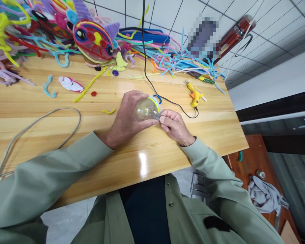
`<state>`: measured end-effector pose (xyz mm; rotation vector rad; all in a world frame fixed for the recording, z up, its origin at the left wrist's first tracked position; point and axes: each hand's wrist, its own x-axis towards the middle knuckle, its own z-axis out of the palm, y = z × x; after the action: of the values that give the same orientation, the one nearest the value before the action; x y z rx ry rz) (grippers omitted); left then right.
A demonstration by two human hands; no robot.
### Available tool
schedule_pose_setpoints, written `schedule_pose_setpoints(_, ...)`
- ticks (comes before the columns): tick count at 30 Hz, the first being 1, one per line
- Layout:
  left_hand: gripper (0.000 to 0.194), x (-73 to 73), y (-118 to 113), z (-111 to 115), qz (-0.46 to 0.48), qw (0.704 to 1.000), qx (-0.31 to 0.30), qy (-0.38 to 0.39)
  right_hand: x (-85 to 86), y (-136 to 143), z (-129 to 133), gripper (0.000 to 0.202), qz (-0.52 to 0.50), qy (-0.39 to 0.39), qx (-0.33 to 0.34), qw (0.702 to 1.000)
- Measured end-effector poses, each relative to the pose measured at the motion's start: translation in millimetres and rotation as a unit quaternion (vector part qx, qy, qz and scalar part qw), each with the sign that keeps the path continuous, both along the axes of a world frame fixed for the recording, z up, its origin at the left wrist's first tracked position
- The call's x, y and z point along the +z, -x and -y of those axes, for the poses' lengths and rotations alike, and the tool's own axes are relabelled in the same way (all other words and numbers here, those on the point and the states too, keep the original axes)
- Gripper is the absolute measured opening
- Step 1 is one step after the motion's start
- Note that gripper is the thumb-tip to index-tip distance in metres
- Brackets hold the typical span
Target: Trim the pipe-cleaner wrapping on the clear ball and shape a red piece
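- Yellow and white trim (156,103) runs along one edge of a clear ball (143,110), held up over the near middle of the desk (147,145).
- Left hand (129,112): curled round the ball, fingers over the top, thumb underneath. Reads as a steadying grip that leaves the trimmed edge free, facing the other hand.
- Right hand (175,124): thumb and finger pinching a small grey tool (156,116), tip at the ball's edge. Short grip, likely for fine control. Can't tell from here whether the tip touches.
- Blue loop (157,98) just past the ball; can't tell if attached or lying behind.
- Yellow glue gun (195,96) on its side to the right, within reach of the right hand. Its black cord (144,51) comes down from above and passes beyond the hands, so it's out of their way.
- Loose bits near the left hand: yellow scrap (108,111), red ring (94,94).
- Fuzzy stems (176,62) heaped along the wall side, beside a fish-faced ornament (94,41). Parked there, presumably, to free the front for handwork.
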<state>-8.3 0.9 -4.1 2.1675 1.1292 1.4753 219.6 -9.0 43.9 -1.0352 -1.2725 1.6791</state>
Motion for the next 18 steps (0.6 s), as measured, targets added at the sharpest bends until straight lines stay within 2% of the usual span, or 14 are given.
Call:
schedule_pose_setpoints(6,0.086,1.7,0.0,1.5,0.002,1.0,-0.004,0.019,-3.3,-1.7,-0.3,0.054,0.001,0.001,0.026,1.0)
schedule_pose_setpoints(11,0.081,3.7,2.6,3.0,-0.008,0.999,-0.001,0.048,-6.0,-0.4,1.9,0.056,0.006,-0.007,0.007,1.0)
schedule_pose_setpoints(18,0.066,3.7,1.0,3.8,-0.004,1.0,-0.007,0.007,-5.5,4.3,6.4,0.054,0.0,-0.025,-0.013,1.0)
